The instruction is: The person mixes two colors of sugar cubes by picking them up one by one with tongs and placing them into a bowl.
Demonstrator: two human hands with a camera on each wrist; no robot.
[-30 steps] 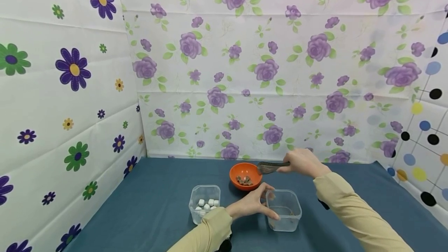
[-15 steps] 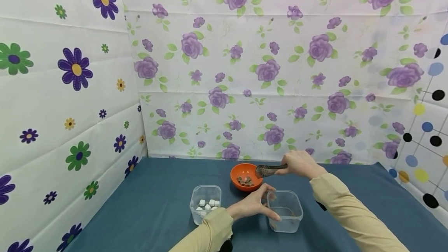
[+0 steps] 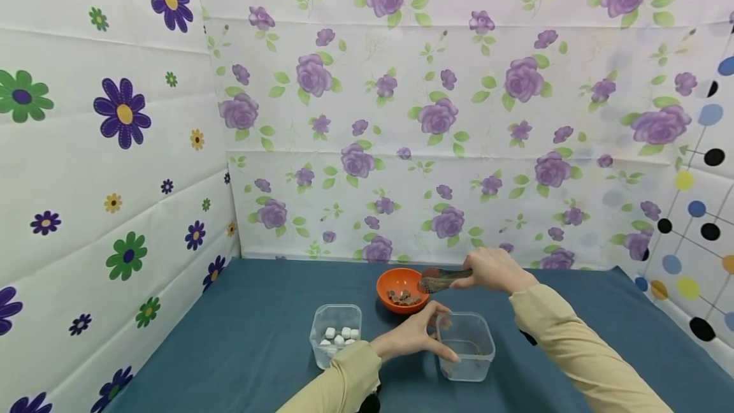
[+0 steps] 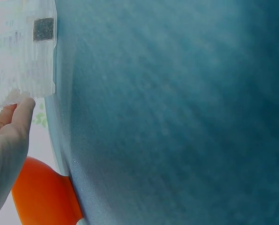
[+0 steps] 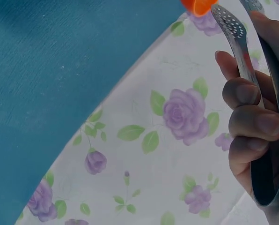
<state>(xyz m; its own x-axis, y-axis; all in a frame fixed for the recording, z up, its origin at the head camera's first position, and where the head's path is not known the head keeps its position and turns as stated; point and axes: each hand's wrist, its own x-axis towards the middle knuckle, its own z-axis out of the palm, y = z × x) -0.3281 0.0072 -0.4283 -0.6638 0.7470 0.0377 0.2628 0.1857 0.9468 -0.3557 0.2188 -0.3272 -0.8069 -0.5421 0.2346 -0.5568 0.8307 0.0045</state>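
The back is closed off by a white rose-printed sheet, on which purple blooms and green leaves are crossed by horizontal fold creases. The left side is hung with a daisy-printed sheet in purple, green and orange, while the right is lined by a dotted sheet whose coloured spots are joined by thin lines. Below, a blue cloth is spread, brightly lit

Room left of orange bowl, tongs bar right
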